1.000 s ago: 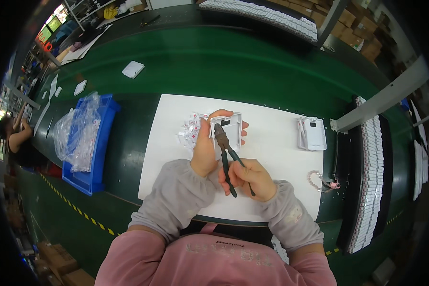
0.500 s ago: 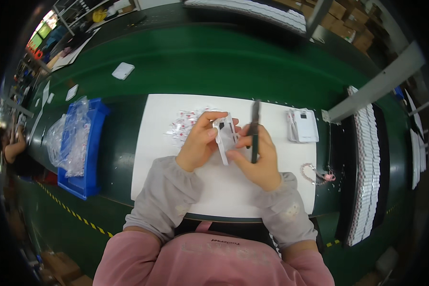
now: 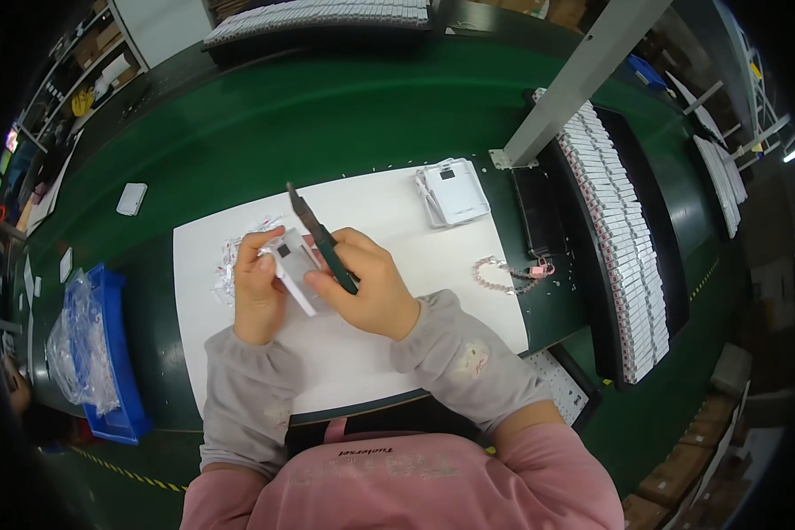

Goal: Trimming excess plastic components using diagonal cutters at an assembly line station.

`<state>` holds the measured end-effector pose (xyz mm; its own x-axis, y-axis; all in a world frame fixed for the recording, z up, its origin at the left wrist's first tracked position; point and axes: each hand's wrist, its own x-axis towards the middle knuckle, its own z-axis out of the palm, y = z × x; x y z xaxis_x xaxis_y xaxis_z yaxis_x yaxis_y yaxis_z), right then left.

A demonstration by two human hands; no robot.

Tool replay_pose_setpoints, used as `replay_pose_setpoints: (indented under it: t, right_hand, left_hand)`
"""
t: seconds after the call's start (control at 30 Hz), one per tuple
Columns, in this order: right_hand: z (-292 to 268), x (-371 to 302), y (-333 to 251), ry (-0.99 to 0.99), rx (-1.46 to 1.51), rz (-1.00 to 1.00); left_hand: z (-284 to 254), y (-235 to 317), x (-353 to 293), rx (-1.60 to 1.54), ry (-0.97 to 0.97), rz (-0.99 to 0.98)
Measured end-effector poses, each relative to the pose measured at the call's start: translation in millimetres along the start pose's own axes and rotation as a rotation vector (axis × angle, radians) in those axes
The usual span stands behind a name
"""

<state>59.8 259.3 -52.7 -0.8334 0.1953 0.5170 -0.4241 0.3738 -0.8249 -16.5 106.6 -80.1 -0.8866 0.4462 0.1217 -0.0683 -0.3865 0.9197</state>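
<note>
My left hand [image 3: 261,300] is closed around the edge of a white rectangular plastic case [image 3: 293,276] with a small black window. It tilts above the white work sheet [image 3: 353,375]. In my right hand [image 3: 373,287] is a knife [image 3: 323,240] with a dark green handle, its dark blade pointing up and away to the left. The right thumb also rests at the case's near right side. Small clear and white pieces with red marks [image 3: 227,272] lie heaped beside my left hand. Similar white cases [image 3: 464,199] are stacked at the sheet's far right corner.
A blue bin [image 3: 122,389] holding clear plastic bags [image 3: 79,358] stands at left. A beaded strap [image 3: 495,281] and black phone-like slab [image 3: 539,212] lie at right, near a grey post [image 3: 574,84]. Beyond is a long tray of white cases [image 3: 623,265]. A green belt [image 3: 265,124] runs behind.
The view has swung to the right, shifting everything leftward. The knife has gone from nearly upright to leaning left, and my right hand has turned with it. My left hand still holds the case.
</note>
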Motion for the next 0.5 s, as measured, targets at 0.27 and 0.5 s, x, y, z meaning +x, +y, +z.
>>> replay_pose_setpoints:
  t: [0.27, 0.5]
  right_hand:
    - [1.7, -3.7, 6.7, -0.393, 0.714, 0.547]
    - [-5.6, -2.0, 1.3, -0.463, 0.592, 0.593]
  left_hand:
    - [-21.5, -0.4, 3.1, -0.074, 0.0, -0.013]
    - [9.2, 8.0, 3.7, -0.455, 0.033, -0.173]
